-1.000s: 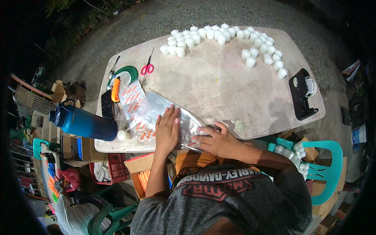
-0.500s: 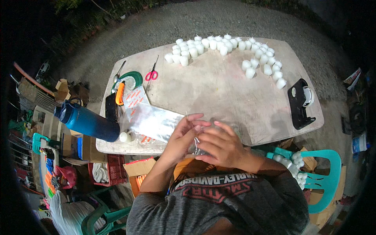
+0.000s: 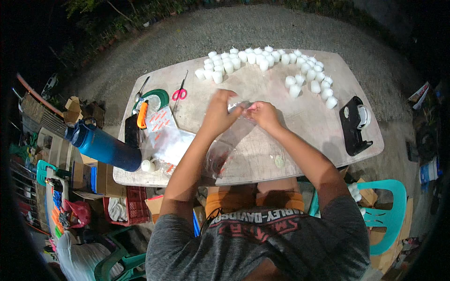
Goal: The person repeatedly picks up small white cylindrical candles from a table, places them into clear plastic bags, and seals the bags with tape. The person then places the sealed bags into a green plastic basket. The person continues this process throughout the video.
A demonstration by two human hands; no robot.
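Observation:
Over the middle of the table, a clear plastic bag shows between my hands. My right hand pinches its edge with thumb and fingers. Blurred by motion, my left hand has thumb and fingers apart, the thumb close to the plastic. Under my left forearm lie a silvery plastic sheet and a clear wrapper with orange marks. White votive candles with wicks stand in a curved cluster along the far edge. One more white candle stands at the near left.
At the table's left are a blue bottle, an orange cutter, a green tape roll, pink-handled scissors and a dark phone. A black tape dispenser stands right. A teal chair holds more candles.
Both hands have moved forward from near my body to mid-table, carrying the clear plastic. The left hand's fingers have spread. A pale oval patch now shows on the near tabletop.

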